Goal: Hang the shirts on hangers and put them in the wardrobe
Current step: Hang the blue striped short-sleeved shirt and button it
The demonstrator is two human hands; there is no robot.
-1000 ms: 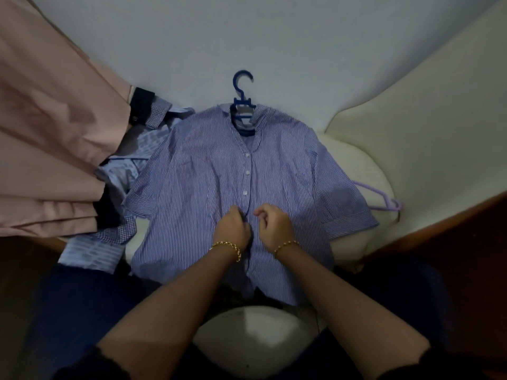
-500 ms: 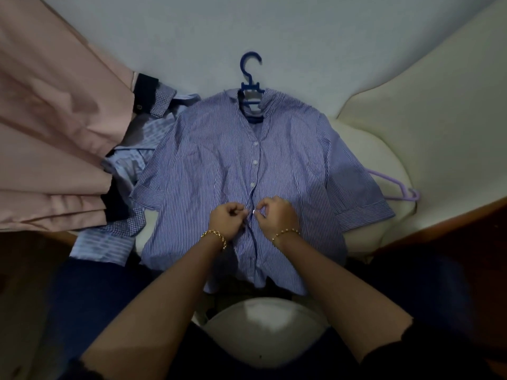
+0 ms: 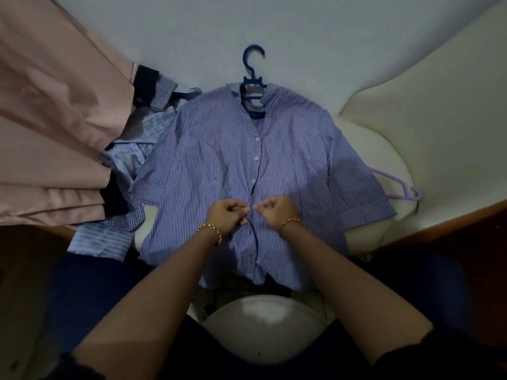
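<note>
At the far left a pink cloth is draped, and beside it a heap of checked shirts is left unhung. In the middle the striped shirt is spread flat on a cream cushion, with a blue hanger already threaded through its collar. The fabric is judged light, soft and limp, so it is best lifted by the hanger's hook rather than by the cloth; for buttoning, the front edges are the place to be gripped. One edge is pinched by the left hand, fingers curled tight, and the facing edge is pinched likewise by the right hand, the two hands nearly touching. At the right a lilac hanger is partly covered by the sleeve.
</note>
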